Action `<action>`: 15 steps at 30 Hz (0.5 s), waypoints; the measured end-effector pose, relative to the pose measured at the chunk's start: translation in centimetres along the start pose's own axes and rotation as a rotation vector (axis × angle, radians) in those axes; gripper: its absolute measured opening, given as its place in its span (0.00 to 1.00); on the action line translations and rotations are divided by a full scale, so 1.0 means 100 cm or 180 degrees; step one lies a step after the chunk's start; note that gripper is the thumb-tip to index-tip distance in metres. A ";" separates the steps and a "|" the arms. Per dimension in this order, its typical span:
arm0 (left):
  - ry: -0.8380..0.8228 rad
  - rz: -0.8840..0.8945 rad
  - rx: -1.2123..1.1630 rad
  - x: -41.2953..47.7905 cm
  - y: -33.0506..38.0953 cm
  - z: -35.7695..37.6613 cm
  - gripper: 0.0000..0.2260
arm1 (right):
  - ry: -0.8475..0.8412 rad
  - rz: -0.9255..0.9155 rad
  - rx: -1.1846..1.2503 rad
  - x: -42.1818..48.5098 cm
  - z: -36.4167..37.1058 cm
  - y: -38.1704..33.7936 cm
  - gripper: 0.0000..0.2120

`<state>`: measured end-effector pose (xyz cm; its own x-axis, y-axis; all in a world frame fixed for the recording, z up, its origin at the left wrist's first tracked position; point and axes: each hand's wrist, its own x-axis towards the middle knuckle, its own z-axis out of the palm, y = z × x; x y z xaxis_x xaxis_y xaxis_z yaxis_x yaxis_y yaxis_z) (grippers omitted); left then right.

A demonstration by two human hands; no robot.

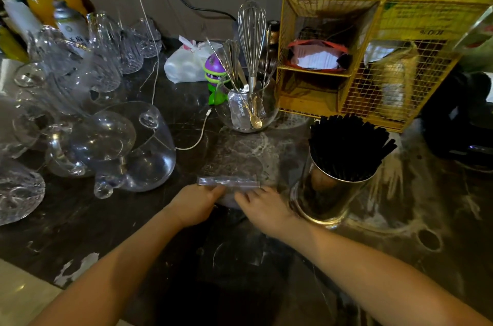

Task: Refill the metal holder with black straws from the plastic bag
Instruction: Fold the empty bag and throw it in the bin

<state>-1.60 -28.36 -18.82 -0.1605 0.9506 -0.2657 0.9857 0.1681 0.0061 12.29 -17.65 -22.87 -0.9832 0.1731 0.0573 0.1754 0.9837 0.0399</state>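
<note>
Both hands met over a clear plastic bag (229, 183) that lay flat on the dark marbled table (400, 219), near its middle. The left hand (193, 205) was curled, its fingers pinching the bag's near left edge just under the sealed strip. The right hand (262, 207) lay palm down with its fingers spread loosely, their tips touching the bag's right part; whether it gripped the film or only pressed on it could not be told. The bag looked flattened, and no straws could be made out inside it.

Just to the right of the right hand stood the metal holder (328, 192), upright on the table, packed with black straws (346, 144) that fanned out above its rim, a few leaning off to the right.

Behind the bag stood a round glass bowl (245, 109) holding a whisk (251, 40) and some spoons, with a purple and green toy (213, 69) just to its left. A yellow wire rack (346, 59) rose behind the holder. Clear glass jugs and cups (106, 139) crowded the left of the table, and a white cable (197, 136) trailed between them and the bowl.
</note>
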 end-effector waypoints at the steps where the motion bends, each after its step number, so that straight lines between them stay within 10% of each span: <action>1: 0.0026 0.0022 0.0046 -0.001 -0.001 0.001 0.19 | 0.0059 -0.0030 0.0012 0.000 0.003 0.000 0.26; 15: 0.0593 0.0396 0.0557 -0.015 -0.015 0.026 0.21 | 0.0320 -0.0199 -0.0203 -0.002 0.008 -0.008 0.23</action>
<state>-2.70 -30.69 -20.91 -0.0283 0.9954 -0.0913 0.9896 0.0150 -0.1433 12.28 -18.42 -23.73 -0.9830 0.1026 0.1521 0.1200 0.9867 0.1096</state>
